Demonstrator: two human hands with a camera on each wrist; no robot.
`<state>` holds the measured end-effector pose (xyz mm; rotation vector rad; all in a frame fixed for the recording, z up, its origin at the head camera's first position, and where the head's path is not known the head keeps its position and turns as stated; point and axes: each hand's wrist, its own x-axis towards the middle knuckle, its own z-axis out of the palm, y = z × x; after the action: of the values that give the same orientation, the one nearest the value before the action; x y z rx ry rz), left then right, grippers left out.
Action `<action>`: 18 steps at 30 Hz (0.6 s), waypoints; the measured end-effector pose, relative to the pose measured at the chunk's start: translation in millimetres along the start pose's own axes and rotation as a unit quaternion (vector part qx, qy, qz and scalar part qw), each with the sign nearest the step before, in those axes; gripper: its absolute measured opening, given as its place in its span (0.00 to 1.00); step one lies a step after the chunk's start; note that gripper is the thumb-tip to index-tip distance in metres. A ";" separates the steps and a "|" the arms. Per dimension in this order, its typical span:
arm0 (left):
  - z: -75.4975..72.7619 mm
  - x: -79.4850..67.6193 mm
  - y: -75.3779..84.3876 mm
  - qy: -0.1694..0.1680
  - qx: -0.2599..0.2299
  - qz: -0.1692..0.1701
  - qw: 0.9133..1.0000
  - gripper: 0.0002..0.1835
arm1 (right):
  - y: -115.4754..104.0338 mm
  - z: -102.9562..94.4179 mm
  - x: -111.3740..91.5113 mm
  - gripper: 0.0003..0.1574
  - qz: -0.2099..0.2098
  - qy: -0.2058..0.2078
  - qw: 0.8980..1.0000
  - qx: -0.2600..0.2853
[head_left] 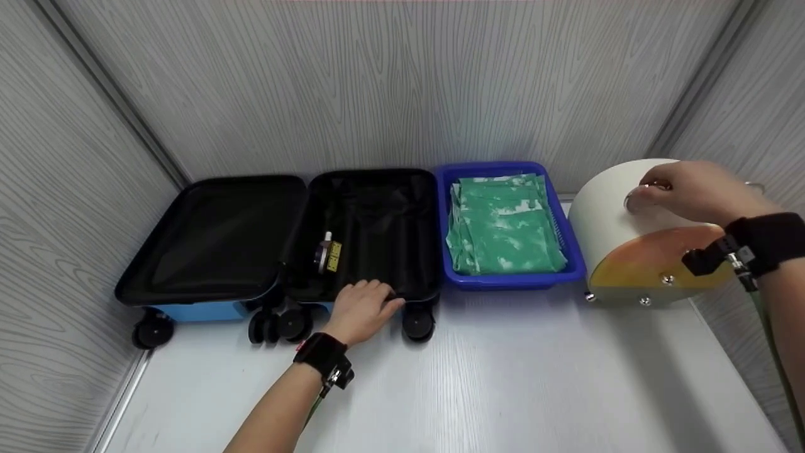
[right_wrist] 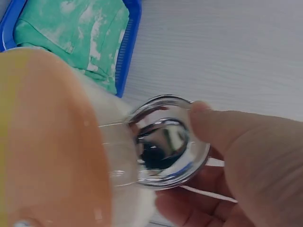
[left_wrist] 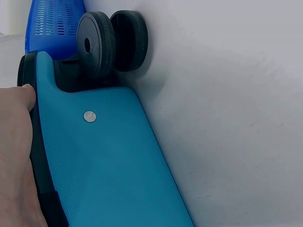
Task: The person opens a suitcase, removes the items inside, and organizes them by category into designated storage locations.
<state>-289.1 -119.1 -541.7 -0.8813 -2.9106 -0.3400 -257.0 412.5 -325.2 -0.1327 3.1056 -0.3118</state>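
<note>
My left hand (head_left: 361,311) rests on the front rim of an open suitcase (head_left: 390,283) with a black interior and blue shell. In the left wrist view, the thumb lies along the black edge above the blue shell (left_wrist: 104,156). With thumb and fingers, my right hand (head_left: 698,189) grips a round, shiny chrome piece (right_wrist: 163,142) at the top of a half-round case (head_left: 604,201). The case is cream on its curved surface, orange and yellow on its flat side, and has small metal feet. In the right wrist view, a thin white cord shows behind the fingers.
Inside the suitcase lies a small yellow item (head_left: 334,257) beside a round, dark-and-white one. The other suitcase half (head_left: 220,239) lies open to the left. A blue basket (head_left: 512,282) holding folded green-and-white cloth (head_left: 503,226) stands between suitcase and case. Panelled walls enclose the surface.
</note>
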 end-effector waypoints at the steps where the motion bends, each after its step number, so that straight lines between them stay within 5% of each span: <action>1: 0.5 0.4 -0.2 0.000 0.001 0.000 1.000 0.26 | -1.4 -2.4 -1.1 0.26 0.002 -0.011 1.000 -0.006; 11: 0.6 3.2 1.0 -0.004 0.002 -0.002 1.000 0.27 | -14.0 -12.6 -16.4 0.21 -0.008 -0.039 0.998 -0.056; 18: -1.6 3.3 1.5 -0.007 0.000 -0.001 1.000 0.28 | -25.7 -14.1 -26.8 0.18 -0.016 -0.069 0.997 -0.039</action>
<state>-291.0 -116.4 -539.4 -0.8846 -2.9238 -0.3370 -228.6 392.4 -306.0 -0.1966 2.9808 -0.1731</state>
